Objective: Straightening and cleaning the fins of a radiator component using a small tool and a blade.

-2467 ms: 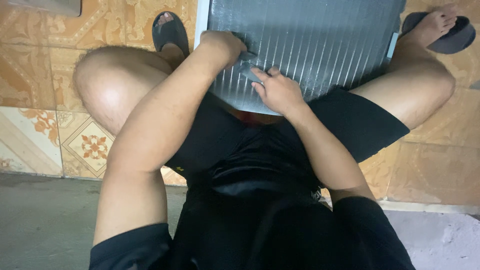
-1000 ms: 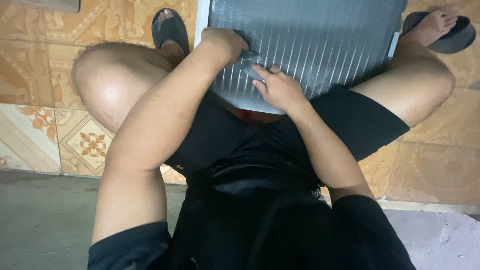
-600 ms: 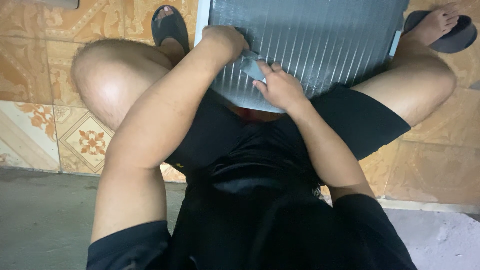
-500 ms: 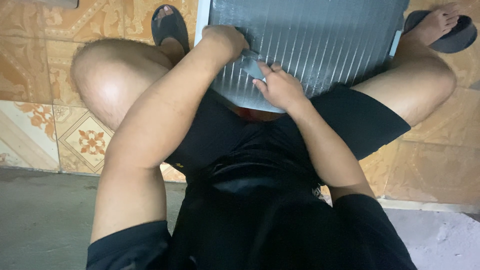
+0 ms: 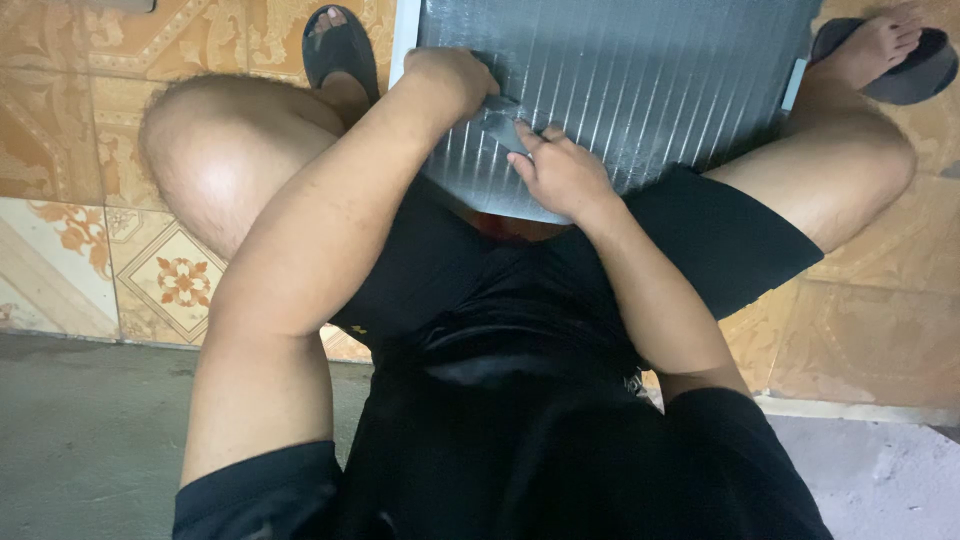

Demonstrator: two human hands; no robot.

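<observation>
A grey finned metal panel [image 5: 640, 70] lies flat on the floor between my bent legs. My left hand [image 5: 450, 78] is closed around one end of a small grey flat tool [image 5: 500, 122] that lies against the fins near the panel's front left part. My right hand [image 5: 562, 175] sits just right of it, palm down on the fins, with its fingertips resting on the tool's other end. How the tool's tip meets the fins is hidden by my fingers.
My feet in dark sandals rest at the panel's far left [image 5: 338, 45] and far right [image 5: 900, 60]. Patterned orange floor tiles [image 5: 170, 280] surround me, and a grey concrete strip [image 5: 80, 430] runs along the near side. Black shorts cover my lap.
My right hand has crept a little forward along the fins toward the tool and my left hand. The left hand and the panel stay where they were.
</observation>
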